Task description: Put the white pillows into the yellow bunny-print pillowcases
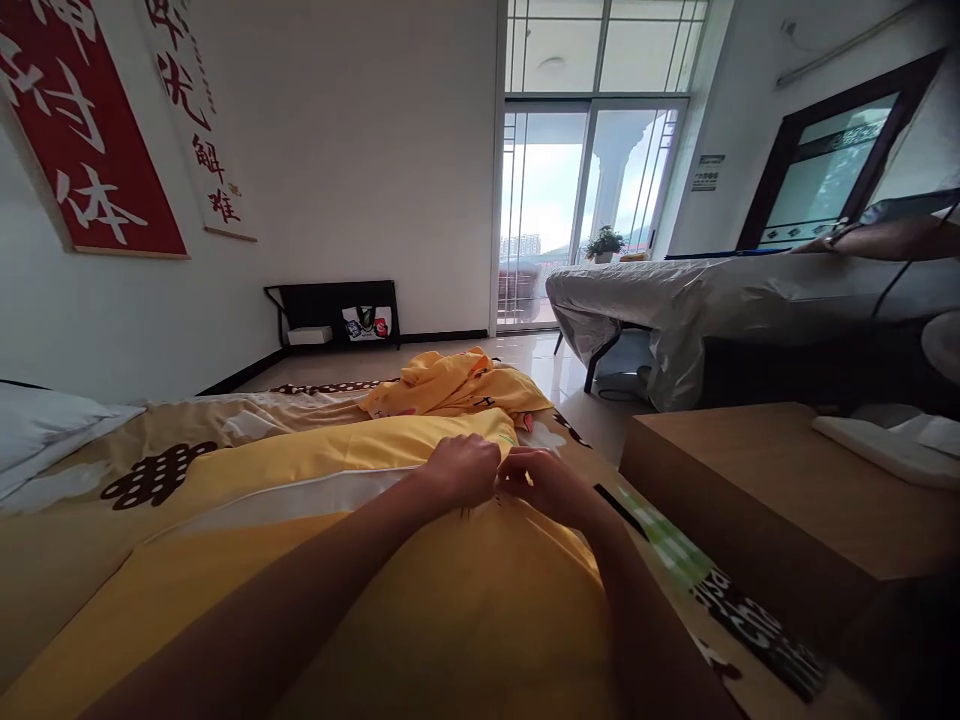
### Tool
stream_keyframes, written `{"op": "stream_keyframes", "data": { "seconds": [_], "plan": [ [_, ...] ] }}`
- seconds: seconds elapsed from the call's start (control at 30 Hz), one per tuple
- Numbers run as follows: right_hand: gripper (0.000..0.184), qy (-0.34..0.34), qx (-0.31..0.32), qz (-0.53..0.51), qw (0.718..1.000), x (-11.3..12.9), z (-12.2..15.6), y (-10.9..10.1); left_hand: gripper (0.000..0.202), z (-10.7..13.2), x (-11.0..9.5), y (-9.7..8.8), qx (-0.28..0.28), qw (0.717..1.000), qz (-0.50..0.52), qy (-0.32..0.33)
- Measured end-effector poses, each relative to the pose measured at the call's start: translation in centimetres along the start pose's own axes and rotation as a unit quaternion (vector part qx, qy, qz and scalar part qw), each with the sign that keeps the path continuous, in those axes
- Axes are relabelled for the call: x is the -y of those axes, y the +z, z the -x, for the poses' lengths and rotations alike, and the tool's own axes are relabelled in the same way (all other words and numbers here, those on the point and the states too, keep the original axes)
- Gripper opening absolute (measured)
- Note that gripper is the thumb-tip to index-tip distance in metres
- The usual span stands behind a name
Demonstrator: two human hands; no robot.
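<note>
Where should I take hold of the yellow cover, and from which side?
Probably its white-lined far edge, beside the left hand and right hand, coming from above on the near side. The cover lies flat on the bed, so only that edge offers a fold to pinch.

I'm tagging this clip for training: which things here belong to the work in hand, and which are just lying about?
In hand: left hand and right hand, both closed on the edge of the yellow cover.
Lying about: crumpled yellow cloth, white pillow, wooden table, folded white cloth on it, grey-covered bed, potted plant.
</note>
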State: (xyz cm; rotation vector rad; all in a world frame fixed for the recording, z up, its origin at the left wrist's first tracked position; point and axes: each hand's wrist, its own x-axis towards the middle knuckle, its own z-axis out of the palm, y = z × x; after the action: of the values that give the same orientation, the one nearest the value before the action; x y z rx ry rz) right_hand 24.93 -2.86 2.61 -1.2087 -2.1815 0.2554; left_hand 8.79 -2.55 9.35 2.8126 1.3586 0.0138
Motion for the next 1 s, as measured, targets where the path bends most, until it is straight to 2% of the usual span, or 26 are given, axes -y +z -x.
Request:
{"op": "stream_keyframes", "data": {
  "seconds": [0.27, 0.4, 0.53, 0.67, 0.73, 0.83, 0.93, 1.0],
  "plan": [
    [0.013, -0.009, 0.015, -0.023, 1.0, -0.4, 0.0, -0.3, 0.029, 0.0, 1.2, 1.3, -0.026, 0.998, 0.056, -0.026],
    [0.01, 0.006, 0.037, -0.043, 0.998, -0.6, 0.1, -0.9, 0.027, 0.4, 1.3, 0.8, -0.029, 0.995, 0.085, -0.039],
    [0.011, 0.031, 0.057, -0.026, 0.998, -0.5, 0.5, -2.1, 0.025, 2.0, 2.0, -0.1, -0.032, 0.994, 0.093, -0.044],
    [0.011, 0.019, 0.051, 0.001, 0.999, 0.4, 0.7, -2.5, 0.026, 4.4, 3.1, -0.4, -0.043, 0.997, 0.017, -0.054],
    [0.012, -0.019, 0.01, 0.0, 1.0, 1.5, 0.6, -1.8, 0.025, 5.2, 3.1, -0.5, -0.04, 0.996, -0.049, -0.059],
    [0.02, -0.075, -0.055, 0.014, 0.996, 3.8, 0.1, 0.7, 0.026, 5.5, 2.4, -0.9, -0.028, 0.993, -0.101, -0.05],
    [0.015, -0.071, -0.095, 0.07, 0.99, 5.4, -0.6, 3.5, 0.025, 5.3, 2.1, -1.1, -0.022, 0.993, -0.093, -0.062],
    [0.013, -0.053, -0.119, 0.095, 0.987, 5.4, -1.0, 4.6, 0.026, 5.3, 2.4, -1.0, -0.023, 0.994, -0.085, -0.072]
  ]
}}
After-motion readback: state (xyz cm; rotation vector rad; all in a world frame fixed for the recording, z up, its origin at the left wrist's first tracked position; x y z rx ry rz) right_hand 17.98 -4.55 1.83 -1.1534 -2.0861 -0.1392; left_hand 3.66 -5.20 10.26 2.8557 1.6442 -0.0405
